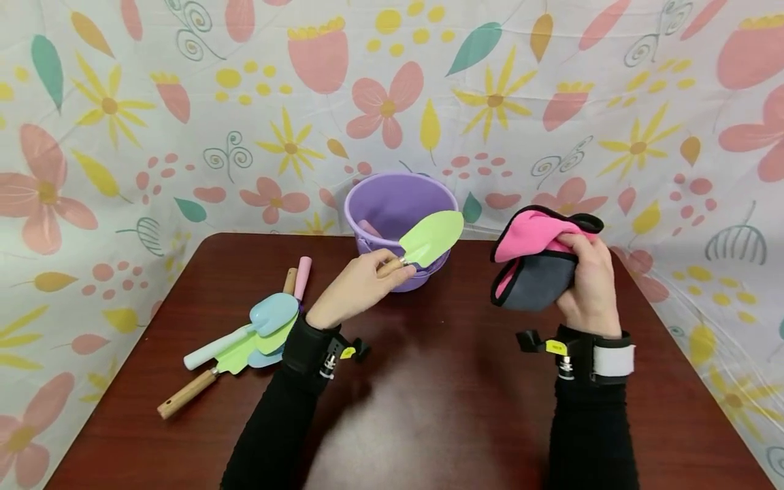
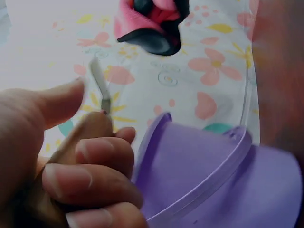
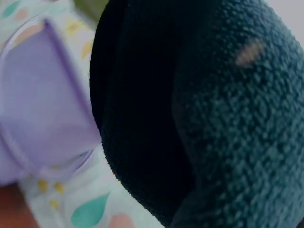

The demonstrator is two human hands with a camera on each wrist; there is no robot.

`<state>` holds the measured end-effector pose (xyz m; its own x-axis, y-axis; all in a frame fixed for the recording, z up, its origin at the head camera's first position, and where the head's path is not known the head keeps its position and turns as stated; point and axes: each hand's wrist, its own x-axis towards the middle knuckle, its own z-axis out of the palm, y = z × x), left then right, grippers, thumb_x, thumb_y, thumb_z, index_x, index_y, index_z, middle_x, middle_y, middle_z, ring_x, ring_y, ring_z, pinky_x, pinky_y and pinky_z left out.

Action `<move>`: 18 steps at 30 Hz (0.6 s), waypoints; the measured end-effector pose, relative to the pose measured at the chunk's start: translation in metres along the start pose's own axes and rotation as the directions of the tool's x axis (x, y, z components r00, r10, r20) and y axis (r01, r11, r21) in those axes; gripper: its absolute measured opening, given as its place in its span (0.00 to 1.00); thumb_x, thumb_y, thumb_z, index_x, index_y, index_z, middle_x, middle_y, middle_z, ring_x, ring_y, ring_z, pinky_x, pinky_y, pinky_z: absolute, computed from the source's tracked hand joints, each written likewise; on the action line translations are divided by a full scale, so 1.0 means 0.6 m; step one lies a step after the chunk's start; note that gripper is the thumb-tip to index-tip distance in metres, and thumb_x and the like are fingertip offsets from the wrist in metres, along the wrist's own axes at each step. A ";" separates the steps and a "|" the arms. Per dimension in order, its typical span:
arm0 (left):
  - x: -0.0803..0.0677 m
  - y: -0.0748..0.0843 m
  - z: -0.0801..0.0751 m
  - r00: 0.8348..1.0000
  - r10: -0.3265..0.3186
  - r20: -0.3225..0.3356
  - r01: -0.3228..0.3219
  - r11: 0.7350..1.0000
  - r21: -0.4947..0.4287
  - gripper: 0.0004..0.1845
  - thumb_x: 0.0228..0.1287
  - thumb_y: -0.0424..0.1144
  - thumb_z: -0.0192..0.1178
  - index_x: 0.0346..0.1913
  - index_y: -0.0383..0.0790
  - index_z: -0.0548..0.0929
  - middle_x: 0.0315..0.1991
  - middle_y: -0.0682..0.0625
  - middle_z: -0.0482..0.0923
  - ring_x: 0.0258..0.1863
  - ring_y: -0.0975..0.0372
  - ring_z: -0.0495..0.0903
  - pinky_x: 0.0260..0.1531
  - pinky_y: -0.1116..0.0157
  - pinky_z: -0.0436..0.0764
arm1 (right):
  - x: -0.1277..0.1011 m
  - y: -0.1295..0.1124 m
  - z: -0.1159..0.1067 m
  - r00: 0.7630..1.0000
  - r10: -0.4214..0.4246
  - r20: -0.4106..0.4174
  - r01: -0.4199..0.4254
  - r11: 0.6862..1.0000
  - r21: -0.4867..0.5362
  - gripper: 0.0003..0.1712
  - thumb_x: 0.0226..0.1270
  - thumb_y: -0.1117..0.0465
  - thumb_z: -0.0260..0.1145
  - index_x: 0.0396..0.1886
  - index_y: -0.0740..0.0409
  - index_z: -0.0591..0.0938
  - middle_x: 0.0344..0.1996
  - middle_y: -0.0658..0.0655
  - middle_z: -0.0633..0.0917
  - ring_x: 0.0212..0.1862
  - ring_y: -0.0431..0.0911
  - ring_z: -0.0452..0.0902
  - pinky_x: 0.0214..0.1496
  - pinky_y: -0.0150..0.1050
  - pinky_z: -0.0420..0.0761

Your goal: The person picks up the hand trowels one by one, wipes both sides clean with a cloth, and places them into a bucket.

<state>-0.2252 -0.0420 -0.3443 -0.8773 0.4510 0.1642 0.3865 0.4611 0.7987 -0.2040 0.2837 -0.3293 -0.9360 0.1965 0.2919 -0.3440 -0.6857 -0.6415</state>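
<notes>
My left hand (image 1: 352,286) grips a small trowel by its wooden handle. Its light green blade (image 1: 431,237) slants up to the right, in front of the mouth of the purple bucket (image 1: 401,194). In the left wrist view the fingers (image 2: 92,183) curl round the handle and the blade shows nearly edge-on. A folded pink and grey cloth with black edging (image 1: 533,279) is held up by my right hand (image 1: 588,282), right of the bucket. That cloth's fuzzy dark side (image 3: 242,114) fills much of the right wrist view and hides the right fingers there.
Several garden tools lie in a pile on the left of the brown table (image 1: 465,422), among them a light blue trowel (image 1: 273,314) and a green-headed tool (image 1: 235,355). A pinkish piece (image 1: 369,229) shows inside the bucket. A patterned curtain (image 1: 386,102) hangs behind.
</notes>
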 end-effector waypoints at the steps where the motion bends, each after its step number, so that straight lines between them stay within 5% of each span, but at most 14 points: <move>1: 0.003 0.002 -0.006 1.000 -0.007 0.012 0.006 0.999 0.031 0.19 0.68 0.60 0.57 0.40 0.46 0.76 0.23 0.54 0.64 0.25 0.63 0.69 0.31 0.65 0.69 | -0.001 -0.005 -0.004 1.000 0.028 0.000 -0.028 0.999 -0.045 0.04 0.72 0.76 0.53 0.38 0.71 0.74 0.34 0.61 0.80 0.36 0.49 0.81 0.40 0.37 0.82; 6: 0.027 0.013 -0.045 0.999 -0.033 0.027 0.027 0.981 0.194 0.19 0.68 0.55 0.58 0.47 0.42 0.75 0.33 0.53 0.75 0.33 0.62 0.76 0.41 0.64 0.73 | -0.003 -0.032 -0.018 0.993 0.121 -0.007 -0.117 0.943 -0.312 0.02 0.70 0.72 0.59 0.39 0.68 0.76 0.32 0.57 0.81 0.32 0.44 0.81 0.35 0.33 0.82; 11: 0.060 0.026 -0.086 0.997 -0.039 0.064 0.018 0.954 0.300 0.17 0.70 0.51 0.57 0.36 0.40 0.73 0.29 0.51 0.70 0.28 0.61 0.72 0.34 0.65 0.70 | -0.007 -0.046 -0.038 0.979 0.198 -0.042 -0.189 0.822 -0.537 0.04 0.68 0.68 0.64 0.39 0.66 0.79 0.30 0.54 0.83 0.29 0.42 0.82 0.31 0.34 0.82; 18: 0.112 0.041 -0.113 0.990 -0.092 0.109 0.034 0.897 0.442 0.23 0.70 0.50 0.55 0.18 0.44 0.66 0.16 0.55 0.62 0.17 0.64 0.62 0.22 0.67 0.61 | -0.020 -0.047 -0.078 0.964 0.251 -0.093 -0.220 0.548 -0.807 0.09 0.69 0.60 0.66 0.39 0.62 0.78 0.25 0.51 0.79 0.22 0.41 0.77 0.23 0.34 0.77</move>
<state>-0.2939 -0.0522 -0.2748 -0.8729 0.4872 0.0264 0.4419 0.7665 0.4661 -0.1865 0.3333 -0.3477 -0.9951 0.0821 0.0545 -0.0421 0.1466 -0.9883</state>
